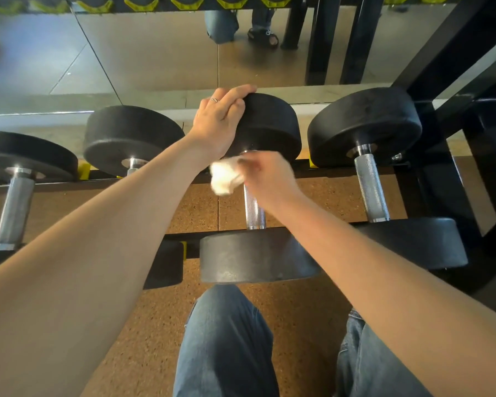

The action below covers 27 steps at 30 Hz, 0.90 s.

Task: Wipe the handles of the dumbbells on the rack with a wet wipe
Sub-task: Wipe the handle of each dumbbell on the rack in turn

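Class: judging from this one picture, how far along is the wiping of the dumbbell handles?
Done: nothing provable; no handle looks visibly wet. In hand: the right hand presses a crumpled white wet wipe on the middle dumbbell's knurled steel handle, while the left hand steadies its black head. Left: unclear.

Rack (430,179): four dumbbells side by side, handles running front to back. Middle dumbbell (258,253) straight ahead; left hand (221,116) on top of its far head, right hand (269,179) on the far end of its handle (254,210), wipe (224,176) between hand and handle, on the left side. Right dumbbell (370,181) just beside. Two more dumbbells (132,138) to the left. Mirror (155,53) behind the rack. Knees (226,339) in front, below the near heads.
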Each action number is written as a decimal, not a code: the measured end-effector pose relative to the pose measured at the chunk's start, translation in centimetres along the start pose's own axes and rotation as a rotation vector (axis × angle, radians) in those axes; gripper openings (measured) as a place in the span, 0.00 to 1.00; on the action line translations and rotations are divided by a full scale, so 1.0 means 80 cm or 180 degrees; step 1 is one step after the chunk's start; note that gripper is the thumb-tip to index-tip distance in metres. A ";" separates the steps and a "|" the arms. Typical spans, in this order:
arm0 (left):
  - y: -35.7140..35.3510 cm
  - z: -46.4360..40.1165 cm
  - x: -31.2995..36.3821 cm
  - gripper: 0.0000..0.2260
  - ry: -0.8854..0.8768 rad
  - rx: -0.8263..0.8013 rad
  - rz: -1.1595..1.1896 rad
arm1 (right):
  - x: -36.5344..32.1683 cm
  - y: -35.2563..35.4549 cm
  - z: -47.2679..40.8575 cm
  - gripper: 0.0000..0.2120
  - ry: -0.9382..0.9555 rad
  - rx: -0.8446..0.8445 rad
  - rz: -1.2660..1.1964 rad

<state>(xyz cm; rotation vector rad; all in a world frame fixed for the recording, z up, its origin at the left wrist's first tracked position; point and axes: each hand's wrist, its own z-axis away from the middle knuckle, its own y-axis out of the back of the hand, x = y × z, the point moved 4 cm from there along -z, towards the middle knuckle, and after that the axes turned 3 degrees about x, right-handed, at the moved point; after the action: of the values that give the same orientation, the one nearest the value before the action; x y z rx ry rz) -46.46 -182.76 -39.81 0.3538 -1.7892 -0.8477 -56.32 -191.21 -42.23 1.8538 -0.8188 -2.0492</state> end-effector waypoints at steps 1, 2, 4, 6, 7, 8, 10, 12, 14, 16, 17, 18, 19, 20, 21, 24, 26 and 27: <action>0.000 -0.001 -0.001 0.19 0.0000 -0.0002 0.0008 | 0.011 0.010 -0.003 0.14 -0.0693 0.0194 -0.0944; 0.000 -0.001 -0.001 0.19 -0.0005 -0.0008 0.0008 | 0.018 0.017 -0.006 0.14 -0.1386 0.0309 -0.1812; 0.001 -0.002 -0.001 0.19 -0.0021 0.0012 -0.0016 | 0.023 0.030 -0.005 0.13 -0.2381 0.0500 -0.2995; 0.000 -0.002 -0.002 0.19 -0.0020 0.0026 -0.0054 | 0.020 0.038 0.001 0.07 -0.2815 0.0490 -0.3358; 0.000 -0.002 -0.002 0.19 -0.0013 0.0026 -0.0064 | 0.019 0.041 0.005 0.03 -0.2838 0.0416 -0.3443; -0.001 -0.002 -0.002 0.19 -0.0006 0.0025 -0.0065 | 0.022 0.042 0.007 0.03 -0.2820 0.0365 -0.3521; -0.002 -0.002 -0.001 0.19 -0.0003 0.0037 -0.0061 | 0.023 0.043 0.009 0.01 -0.2877 0.0405 -0.3584; -0.002 -0.003 -0.001 0.19 -0.0006 0.0064 -0.0073 | 0.015 0.049 0.009 0.10 -0.2716 0.0358 -0.2180; -0.002 -0.003 -0.002 0.19 -0.0015 0.0064 -0.0070 | -0.002 0.055 0.005 0.18 -0.2132 0.0348 -0.0697; -0.002 -0.003 0.000 0.19 -0.0033 0.0074 -0.0072 | -0.013 0.048 0.001 0.19 -0.1781 0.0122 -0.0504; -0.002 -0.002 0.001 0.19 -0.0036 0.0090 -0.0073 | -0.018 0.044 -0.002 0.18 -0.1727 0.0035 -0.0175; -0.002 -0.002 0.001 0.19 -0.0039 0.0109 -0.0068 | -0.018 0.042 -0.005 0.17 -0.1696 0.0095 0.0119; -0.001 -0.001 0.001 0.19 -0.0045 0.0121 -0.0061 | -0.021 0.041 -0.008 0.17 -0.1685 0.0051 0.0315; -0.001 -0.001 0.000 0.19 -0.0055 0.0118 -0.0057 | -0.025 0.038 -0.005 0.17 -0.1730 0.0021 0.0312; 0.000 -0.001 0.000 0.19 -0.0065 0.0107 -0.0059 | -0.027 0.033 -0.003 0.17 -0.1701 -0.0070 0.0341; -0.001 -0.002 0.000 0.19 -0.0059 0.0079 -0.0048 | -0.021 0.028 -0.005 0.18 -0.1696 0.0042 -0.0367; -0.001 -0.002 0.000 0.19 -0.0029 0.0100 -0.0002 | -0.021 0.018 0.005 0.18 -0.1896 0.0109 -0.2280; 0.000 -0.003 0.000 0.19 -0.0018 0.0106 0.0025 | -0.024 0.011 0.009 0.18 -0.1976 0.0003 -0.3395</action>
<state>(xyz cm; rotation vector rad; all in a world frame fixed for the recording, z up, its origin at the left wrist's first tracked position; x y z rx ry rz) -46.25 -182.87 -39.75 0.3660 -1.8105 -0.8149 -56.86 -190.73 -40.08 1.8408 0.2070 -3.3326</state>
